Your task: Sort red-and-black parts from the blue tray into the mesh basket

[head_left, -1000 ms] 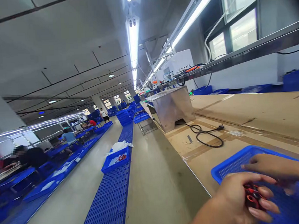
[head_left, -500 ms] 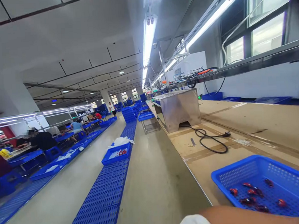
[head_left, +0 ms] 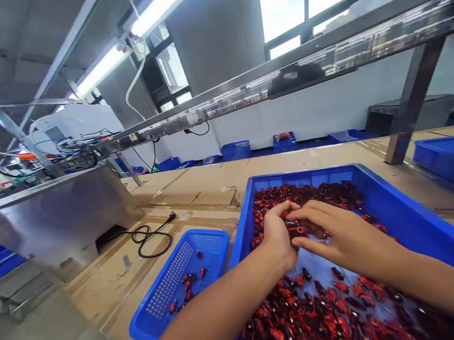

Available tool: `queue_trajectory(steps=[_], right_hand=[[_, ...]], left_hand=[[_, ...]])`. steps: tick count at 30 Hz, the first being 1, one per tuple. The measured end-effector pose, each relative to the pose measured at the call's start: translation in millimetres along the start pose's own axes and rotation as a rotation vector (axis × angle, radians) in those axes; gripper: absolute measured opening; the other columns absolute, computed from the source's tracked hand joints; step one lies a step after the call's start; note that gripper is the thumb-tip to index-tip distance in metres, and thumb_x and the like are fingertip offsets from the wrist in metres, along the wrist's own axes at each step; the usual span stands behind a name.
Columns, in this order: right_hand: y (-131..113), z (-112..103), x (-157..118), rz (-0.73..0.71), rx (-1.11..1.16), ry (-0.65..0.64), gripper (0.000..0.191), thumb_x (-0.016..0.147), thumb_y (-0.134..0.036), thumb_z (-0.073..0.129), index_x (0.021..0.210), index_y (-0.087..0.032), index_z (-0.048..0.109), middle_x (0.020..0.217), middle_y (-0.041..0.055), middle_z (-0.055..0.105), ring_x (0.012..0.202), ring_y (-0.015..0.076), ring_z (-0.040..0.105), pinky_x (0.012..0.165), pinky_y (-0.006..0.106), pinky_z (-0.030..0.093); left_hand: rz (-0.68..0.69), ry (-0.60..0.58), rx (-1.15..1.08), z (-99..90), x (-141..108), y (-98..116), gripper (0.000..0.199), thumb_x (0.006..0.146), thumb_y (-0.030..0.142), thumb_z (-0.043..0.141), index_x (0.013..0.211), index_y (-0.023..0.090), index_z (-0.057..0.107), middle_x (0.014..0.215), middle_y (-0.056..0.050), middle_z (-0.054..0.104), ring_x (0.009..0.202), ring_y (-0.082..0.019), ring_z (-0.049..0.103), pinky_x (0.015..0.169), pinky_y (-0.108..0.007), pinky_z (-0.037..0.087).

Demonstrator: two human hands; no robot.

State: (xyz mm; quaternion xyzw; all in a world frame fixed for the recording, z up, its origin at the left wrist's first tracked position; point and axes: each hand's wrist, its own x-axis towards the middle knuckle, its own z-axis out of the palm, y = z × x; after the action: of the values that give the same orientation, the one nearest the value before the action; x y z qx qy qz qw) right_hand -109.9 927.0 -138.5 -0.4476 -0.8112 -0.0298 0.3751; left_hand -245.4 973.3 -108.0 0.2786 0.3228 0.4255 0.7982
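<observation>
My left hand [head_left: 278, 238] and my right hand [head_left: 340, 230] meet above a large blue bin [head_left: 411, 206]. Their fingers curl toward each other around a small glossy red-and-black piece [head_left: 296, 230] with a ring-like end. Some fingers hide behind others, so how many pieces are held cannot be made out. Below the hands, many loose red-and-black pieces [head_left: 314, 317] lie in the bin, around a bare pale patch of its bottom. Beside my left forearm, a smaller perforated blue basket [head_left: 161, 290] holds several similar pieces.
A metal box [head_left: 62, 219] stands on the cardboard-covered table [head_left: 210, 211] at left, with a black power cable [head_left: 139, 245] beside it. A metal rail [head_left: 246, 95] crosses above the table, its post [head_left: 410, 104] at right. Another blue bin [head_left: 447, 158] sits at the right edge.
My view has swung right, from the aisle to the table. Both hands and the large bin are now in view; before, only part of an arm and a white sleeve showed.
</observation>
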Motion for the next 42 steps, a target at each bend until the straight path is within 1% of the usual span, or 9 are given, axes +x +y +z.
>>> queue_trajectory(steps=[3, 6, 14, 23, 27, 31, 36, 39, 42], right_hand=[[-2.5, 6.4, 3.7, -0.015, -0.024, -0.057, 0.038, 0.090, -0.025, 0.077, 0.127, -0.025, 0.068, 0.120, 0.0098, 0.074, 0.106, 0.0286, 0.075, 0.084, 0.043, 0.064], [-6.1, 8.7, 1.9, -0.089, -0.045, -0.032, 0.035, 0.089, -0.021, 0.077, 0.123, -0.023, 0.068, 0.112, 0.0090, 0.075, 0.099, 0.0280, 0.076, 0.079, 0.041, 0.064], [-17.9, -4.9, 2.6, -0.204, -0.029, 0.086, 0.011, 0.101, -0.022, 0.060, 0.109, -0.021, 0.069, 0.091, 0.0039, 0.074, 0.077, 0.0185, 0.074, 0.068, 0.029, 0.058], [-38.8, -8.8, 0.5, -0.087, -0.039, 0.187, 0.021, 0.102, -0.035, 0.066, 0.118, -0.022, 0.069, 0.088, 0.0041, 0.075, 0.075, 0.0219, 0.074, 0.064, 0.033, 0.059], [-48.1, -8.5, -0.6, -0.148, -0.085, 0.189, 0.018, 0.104, -0.024, 0.057, 0.117, -0.024, 0.069, 0.100, 0.0060, 0.078, 0.084, 0.0212, 0.077, 0.069, 0.031, 0.061], [-50.2, -6.4, -1.5, -0.170, -0.069, 0.188, 0.023, 0.101, -0.017, 0.052, 0.110, -0.025, 0.071, 0.093, 0.0042, 0.076, 0.080, 0.0192, 0.076, 0.070, 0.030, 0.061], [-42.3, -6.1, -0.7, -0.151, -0.073, 0.230, 0.016, 0.102, -0.028, 0.059, 0.111, -0.028, 0.071, 0.095, 0.0023, 0.078, 0.077, 0.0191, 0.077, 0.062, 0.030, 0.061], [-35.5, -6.6, -0.4, -0.153, -0.038, 0.232, 0.015, 0.102, -0.031, 0.061, 0.113, -0.029, 0.071, 0.100, 0.0017, 0.080, 0.081, 0.0202, 0.079, 0.067, 0.032, 0.063], [-28.7, -5.7, -1.6, -0.137, 0.039, 0.211, 0.015, 0.101, -0.030, 0.065, 0.115, -0.032, 0.072, 0.103, 0.0011, 0.080, 0.084, 0.0221, 0.079, 0.070, 0.034, 0.064]], left_hand=[[-0.017, 0.061, 0.003, -16.4, -1.1, -1.9, 0.020, 0.077, 0.032, 0.066, 0.068, 0.019, 0.054, 0.061, 0.002, 0.049, 0.049, -0.010, 0.042, 0.050, -0.024, 0.031], [0.021, 0.071, 0.049, -21.7, -6.0, -6.0, 0.015, 0.074, 0.032, 0.060, 0.068, 0.019, 0.055, 0.061, 0.002, 0.047, 0.050, -0.011, 0.043, 0.050, -0.025, 0.028], [0.260, -0.127, 0.295, -28.5, -0.5, -18.0, 0.023, 0.078, 0.037, 0.058, 0.065, 0.019, 0.056, 0.058, 0.000, 0.049, 0.057, -0.014, 0.045, 0.052, -0.025, 0.031], [0.012, -0.096, 0.027, -21.4, -10.1, -8.4, 0.031, 0.079, 0.049, 0.070, 0.078, 0.023, 0.053, 0.053, 0.005, 0.044, 0.045, -0.011, 0.037, 0.047, -0.022, 0.027], [-0.085, -0.104, -0.087, -17.2, -16.6, -5.4, 0.032, 0.080, 0.043, 0.073, 0.076, 0.022, 0.050, 0.054, 0.009, 0.035, 0.044, -0.007, 0.028, 0.045, -0.020, 0.025], [-0.009, -0.087, 0.007, -16.3, -19.9, -8.1, 0.035, 0.082, 0.046, 0.071, 0.072, 0.020, 0.050, 0.061, 0.003, 0.047, 0.055, -0.008, 0.043, 0.053, -0.019, 0.035], [-0.010, -0.094, 0.090, -20.0, -19.1, -11.0, 0.037, 0.079, 0.053, 0.070, 0.077, 0.021, 0.051, 0.058, 0.004, 0.045, 0.048, -0.010, 0.043, 0.046, -0.019, 0.027], [0.058, -0.106, 0.127, -21.8, -17.3, -10.8, 0.039, 0.078, 0.057, 0.069, 0.078, 0.022, 0.052, 0.058, 0.003, 0.047, 0.049, -0.011, 0.045, 0.045, -0.019, 0.030], [0.041, -0.106, 0.172, -21.9, -16.5, -9.8, 0.038, 0.080, 0.058, 0.065, 0.079, 0.023, 0.052, 0.056, 0.003, 0.046, 0.047, -0.012, 0.041, 0.040, -0.018, 0.024]])
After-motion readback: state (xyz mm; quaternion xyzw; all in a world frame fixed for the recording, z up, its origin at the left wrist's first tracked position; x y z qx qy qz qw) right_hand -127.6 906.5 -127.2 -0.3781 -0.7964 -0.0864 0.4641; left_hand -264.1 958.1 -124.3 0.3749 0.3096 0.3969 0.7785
